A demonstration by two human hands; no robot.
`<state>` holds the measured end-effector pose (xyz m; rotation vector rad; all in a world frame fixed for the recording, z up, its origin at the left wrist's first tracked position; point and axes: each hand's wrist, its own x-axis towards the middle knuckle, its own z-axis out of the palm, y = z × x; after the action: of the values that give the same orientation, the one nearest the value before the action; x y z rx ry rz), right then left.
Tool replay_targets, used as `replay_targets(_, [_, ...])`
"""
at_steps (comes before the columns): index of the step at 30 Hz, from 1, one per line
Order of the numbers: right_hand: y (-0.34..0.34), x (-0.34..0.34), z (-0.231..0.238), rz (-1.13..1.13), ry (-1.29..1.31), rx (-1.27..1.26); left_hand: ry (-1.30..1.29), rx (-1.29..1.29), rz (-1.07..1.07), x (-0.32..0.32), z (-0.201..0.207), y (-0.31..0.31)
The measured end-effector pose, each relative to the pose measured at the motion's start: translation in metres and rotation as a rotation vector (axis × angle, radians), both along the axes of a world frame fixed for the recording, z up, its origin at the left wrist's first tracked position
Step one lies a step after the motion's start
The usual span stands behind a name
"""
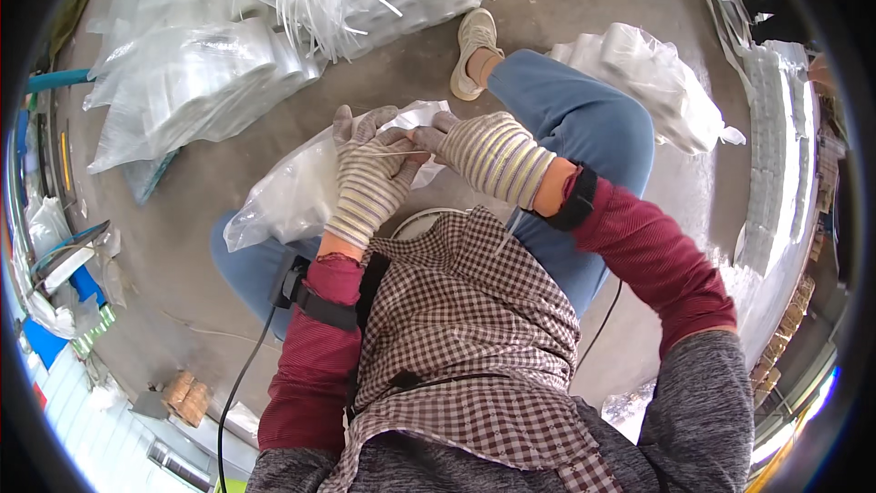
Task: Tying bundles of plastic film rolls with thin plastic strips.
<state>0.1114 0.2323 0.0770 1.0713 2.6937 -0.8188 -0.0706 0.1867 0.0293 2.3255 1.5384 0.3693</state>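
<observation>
Presently, one clear plastic bag [297,184], left of centre, was pinched by gloved left hand [372,173] and right hand [488,155], seemingly not yet filled; one packed bag [643,82], far right, looked finished.

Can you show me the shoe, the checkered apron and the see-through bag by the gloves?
Shoe [475,40]: head view, on its upper.
Checkered apron [467,333]: head view, on the middle of its front.
See-through bag [294,187]: head view, on its left part.

Nothing readable is showing anywhere: no word, label, brand, number or sign is standing out legibly on any surface in view.
</observation>
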Motion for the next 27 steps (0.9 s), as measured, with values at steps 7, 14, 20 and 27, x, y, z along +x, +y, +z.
replay_targets(7, [-0.014, 0.014, 0.001, -1.011, 0.322, -1.531, -0.085, 0.054, -0.086, -0.012, 0.002, -0.004])
replay_targets(14, [-0.062, -0.037, 0.019, -1.441, 1.065, -1.692, -0.174, 0.210, 0.017, 0.000, 0.001, -0.024])
replay_targets(20, [-0.062, -0.047, 0.007, -1.377, 0.871, -1.168, -0.201, 0.154, 0.080, 0.021, 0.006, -0.013])
replay_targets(27, [-0.137, -0.032, -0.033, -1.398, 1.068, -1.184, -0.419, 0.010, 0.346, 0.014, -0.001, 0.003])
